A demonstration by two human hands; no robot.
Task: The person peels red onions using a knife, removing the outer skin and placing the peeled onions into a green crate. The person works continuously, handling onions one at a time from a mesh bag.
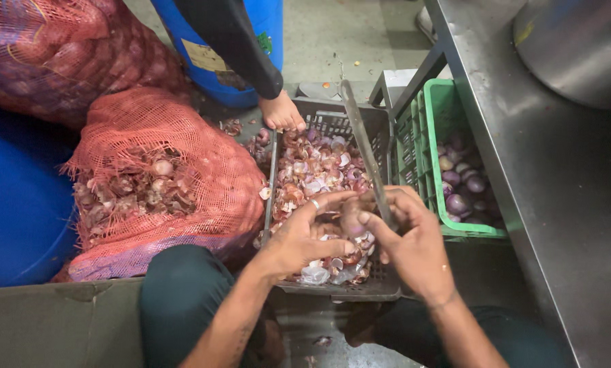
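holding a small purple onion (352,219) over the grey crate of peelings (384,129), pinched in left hand (304,235); right hand (408,235) closed on long knife (363,143). judged light, firm, slick-skinned; best gripped round the middle, clear of blade.

A tan rectangular label (205,56) sits on the blue barrel (251,41), well beyond the left hand (305,235), upper left.
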